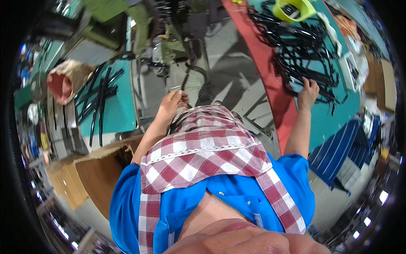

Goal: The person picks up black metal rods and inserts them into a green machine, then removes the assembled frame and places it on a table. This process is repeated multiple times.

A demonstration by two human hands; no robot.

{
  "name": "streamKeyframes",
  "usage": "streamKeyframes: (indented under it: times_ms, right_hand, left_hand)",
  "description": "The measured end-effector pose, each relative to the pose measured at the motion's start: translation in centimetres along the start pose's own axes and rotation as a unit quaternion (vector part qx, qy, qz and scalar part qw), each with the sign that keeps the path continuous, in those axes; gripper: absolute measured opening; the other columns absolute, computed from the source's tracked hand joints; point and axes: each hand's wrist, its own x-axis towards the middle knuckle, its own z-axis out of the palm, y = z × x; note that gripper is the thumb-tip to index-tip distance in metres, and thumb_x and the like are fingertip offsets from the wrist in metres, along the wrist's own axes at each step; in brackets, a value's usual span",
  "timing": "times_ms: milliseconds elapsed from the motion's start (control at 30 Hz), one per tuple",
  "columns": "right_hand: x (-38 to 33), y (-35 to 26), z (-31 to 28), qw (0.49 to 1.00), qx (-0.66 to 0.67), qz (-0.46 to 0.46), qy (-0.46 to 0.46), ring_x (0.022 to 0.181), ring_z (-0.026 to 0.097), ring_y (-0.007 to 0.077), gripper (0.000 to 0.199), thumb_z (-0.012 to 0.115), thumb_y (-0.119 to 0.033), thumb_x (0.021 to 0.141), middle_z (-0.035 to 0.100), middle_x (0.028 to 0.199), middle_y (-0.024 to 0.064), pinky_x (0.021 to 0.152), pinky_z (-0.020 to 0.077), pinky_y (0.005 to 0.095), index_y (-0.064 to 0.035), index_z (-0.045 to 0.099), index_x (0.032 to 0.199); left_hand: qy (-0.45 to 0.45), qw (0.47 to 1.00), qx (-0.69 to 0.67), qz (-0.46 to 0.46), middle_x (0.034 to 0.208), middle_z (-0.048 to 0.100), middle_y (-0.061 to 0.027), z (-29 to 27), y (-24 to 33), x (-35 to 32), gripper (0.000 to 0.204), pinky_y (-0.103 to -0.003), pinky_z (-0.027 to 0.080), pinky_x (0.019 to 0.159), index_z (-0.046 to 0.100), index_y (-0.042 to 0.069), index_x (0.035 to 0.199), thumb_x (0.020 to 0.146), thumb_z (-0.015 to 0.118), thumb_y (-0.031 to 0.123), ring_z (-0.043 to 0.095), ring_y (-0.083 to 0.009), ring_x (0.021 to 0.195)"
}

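Right hand (308, 91) fingers press the black strips (304, 55) on the counter (334, 118) — light, springy, best gripped mid-length; left hand (173, 103) fingers pinch a small clear piece (176, 89).

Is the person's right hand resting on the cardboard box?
No, the right hand lies on the pile of black strips on the teal table.

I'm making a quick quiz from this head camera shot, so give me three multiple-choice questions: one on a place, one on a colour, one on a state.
1. Where does the right hand rest?
A. on the black strips on the teal table
B. on the cardboard box
C. on the floor

2. What colours is the checked apron?
A. green and black
B. red and white
C. yellow and blue

3. How is the left hand?
A. flat and open
B. out of view
C. curled on a small clear thing

Answers: A, its fingers lie on the strips; B, red-white checks; C, fingers are bent around it.
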Motion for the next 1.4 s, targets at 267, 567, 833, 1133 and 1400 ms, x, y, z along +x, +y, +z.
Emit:
streamKeyframes:
  times_ms: [267, 567, 833, 1133, 1400]
  right_hand:
    - [-1.1, 6.2, 5.4, 0.943, -0.125, 0.229, -0.208, 0.126, 0.046, 0.0340, 0.053, 0.048, -0.014, 0.092, 0.044, 0.141, 0.0155, 0.100, 0.0431, 0.0451, -0.0282, 0.039, 0.142]
    - [4.8, -23.3, -2.4, 0.875, 0.395, -0.263, -0.091, 0.106, 0.056, 0.0331, 0.031, 0.065, -0.009, 0.083, 0.062, 0.111, 0.0157, 0.094, 0.0432, 0.0411, -0.0048, 0.064, 0.114]
    - [3.8, -34.0, -4.6, 0.826, 0.449, -0.317, -0.121, 0.102, 0.059, 0.0342, 0.039, 0.063, -0.012, 0.088, 0.061, 0.111, 0.0167, 0.085, 0.0481, 0.0405, -0.0063, 0.055, 0.126]
    - [3.8, -32.2, -5.3, 0.831, 0.481, -0.263, -0.091, 0.073, 0.066, 0.0255, 0.018, 0.063, -0.008, 0.090, 0.069, 0.085, 0.0168, 0.067, 0.0509, 0.0319, -0.0033, 0.069, 0.107]
    - [3.7, -30.9, -4.5, 0.813, 0.525, -0.203, -0.147, 0.079, 0.066, 0.0207, 0.014, 0.067, -0.001, 0.085, 0.070, 0.088, 0.0137, 0.079, 0.0480, 0.0293, 0.0000, 0.069, 0.099]
  left_hand:
    - [0.073, 0.997, -0.038, -0.009, 0.094, 0.063, -0.0081, -2.9, -1.8, -1.1, 0.034, -0.030, 0.049, 0.083, 0.059, -0.001, 0.104, 0.102, 0.044, 0.030, 0.061, -0.0157, 0.090]
    - [0.207, 0.963, 0.166, 0.046, 0.093, 0.065, -0.0099, -6.1, -4.9, -0.7, 0.026, -0.030, 0.049, 0.078, 0.059, -0.002, 0.104, 0.097, 0.052, 0.022, 0.061, -0.0178, 0.084]
    - [0.483, 0.738, 0.461, 0.101, 0.111, 0.054, -0.0149, -13.0, -4.3, -3.8, 0.034, -0.046, 0.043, 0.089, 0.056, 0.010, 0.116, 0.084, 0.063, 0.019, 0.052, -0.0337, 0.107]
    - [0.546, 0.623, 0.549, -0.108, 0.128, 0.049, -0.0085, -26.4, -8.0, -3.2, 0.056, -0.051, 0.035, 0.101, 0.042, 0.016, 0.135, 0.084, 0.063, 0.027, 0.044, -0.0295, 0.124]
    - [0.465, 0.725, 0.508, 0.003, 0.111, 0.055, -0.0139, -24.0, -8.4, -4.6, 0.034, -0.048, 0.045, 0.085, 0.052, 0.010, 0.113, 0.081, 0.061, 0.015, 0.060, -0.0359, 0.095]
